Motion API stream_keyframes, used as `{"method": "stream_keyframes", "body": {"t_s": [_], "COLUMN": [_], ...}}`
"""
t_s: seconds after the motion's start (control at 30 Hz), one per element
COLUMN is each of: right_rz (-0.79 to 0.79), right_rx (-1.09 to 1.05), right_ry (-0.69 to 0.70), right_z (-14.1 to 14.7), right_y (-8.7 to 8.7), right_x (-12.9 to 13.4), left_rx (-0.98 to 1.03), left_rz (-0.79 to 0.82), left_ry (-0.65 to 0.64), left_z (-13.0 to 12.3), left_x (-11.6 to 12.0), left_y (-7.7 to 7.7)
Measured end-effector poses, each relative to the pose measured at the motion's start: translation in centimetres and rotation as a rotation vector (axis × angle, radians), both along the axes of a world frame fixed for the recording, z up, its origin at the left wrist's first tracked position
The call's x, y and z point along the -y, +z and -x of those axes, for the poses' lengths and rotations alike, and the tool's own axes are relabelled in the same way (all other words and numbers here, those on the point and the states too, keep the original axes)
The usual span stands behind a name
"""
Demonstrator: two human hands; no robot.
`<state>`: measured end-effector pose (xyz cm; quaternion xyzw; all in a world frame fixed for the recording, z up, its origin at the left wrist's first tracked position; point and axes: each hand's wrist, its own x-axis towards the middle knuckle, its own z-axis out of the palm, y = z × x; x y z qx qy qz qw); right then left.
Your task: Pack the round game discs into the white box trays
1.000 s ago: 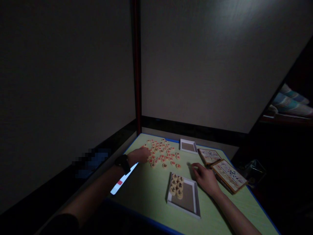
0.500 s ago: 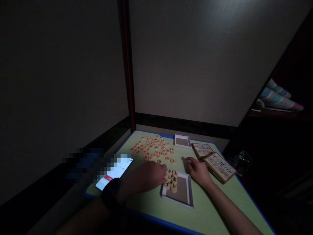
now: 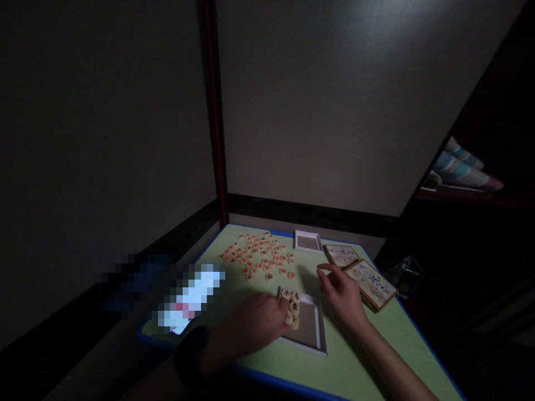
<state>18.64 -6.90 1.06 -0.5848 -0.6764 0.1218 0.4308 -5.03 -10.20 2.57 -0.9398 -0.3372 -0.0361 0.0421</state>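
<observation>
My left hand [image 3: 264, 317], with a dark band at the wrist, reaches over the left side of a shallow white box [image 3: 315, 347]. Its fingers are bent and touch the round wooden pieces [image 3: 295, 307] lying there in two columns with black characters; whether a piece is between the fingers is hidden. My right hand [image 3: 340, 287] hovers to the right of this box, thumb and forefinger apart, holding nothing. Many loose pieces [image 3: 259, 256] with red or black characters are spread over the back left of the green table [image 3: 355, 367].
A second shallow white box [image 3: 308, 241] sits at the table's back edge. Two printed box lids [image 3: 341, 255] [image 3: 371, 284] lie on the right. A lit phone [image 3: 194, 298], partly pixelated, is on the left. Walls rise behind the table.
My left hand has moved down and toward me, onto the left column of pieces in the box. My right hand has shifted slightly, and its fingers have lifted. The view has moved a little.
</observation>
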Motion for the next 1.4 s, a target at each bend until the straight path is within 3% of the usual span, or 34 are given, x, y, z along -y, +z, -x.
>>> {"method": "stream_keyframes", "body": {"t_s": [0.1, 0.23, 0.43, 0.57, 0.67, 0.87, 1.0, 1.2, 1.4], "right_rz": [0.164, 0.293, 0.418, 0.426, 0.471, 0.407, 0.419, 0.332, 0.351], "right_rx": [-0.065, -0.227, -0.565, -0.631, -0.664, -0.556, -0.592, -0.537, -0.263], "right_ry": [0.185, 0.308, 0.336, 0.289, 0.277, 0.237, 0.228, 0.195, 0.215], "right_z": [2.4, 4.6, 5.3, 6.0, 6.4, 6.6, 6.5, 5.1, 4.3], "right_y": [1.6, 1.2, -0.9, -0.5, -0.1, -0.7, -0.6, 0.5, 1.2], "right_x": [3.4, 6.0, 6.0, 6.5, 7.0, 7.0, 6.9, 6.8, 7.0], "left_rx": [0.029, 0.057, 0.174, 0.247, 0.280, 0.183, 0.212, 0.266, 0.418], "left_rz": [-0.060, -0.100, -0.023, -0.076, -0.067, -0.064, -0.059, -0.021, 0.003], "left_ry": [0.038, 0.040, 0.122, 0.115, 0.110, 0.117, 0.108, 0.086, 0.102], "left_z": [-0.3, -1.0, -1.2, -1.1, -1.0, -1.0, -0.9, -0.6, -0.2], "left_x": [0.7, 1.4, 1.8, 2.0, 2.4, 3.3, 3.3, 2.8, 2.7], "left_y": [-0.1, 0.3, -1.1, -2.4, -2.3, -1.2, -1.0, -1.7, -2.3]}}
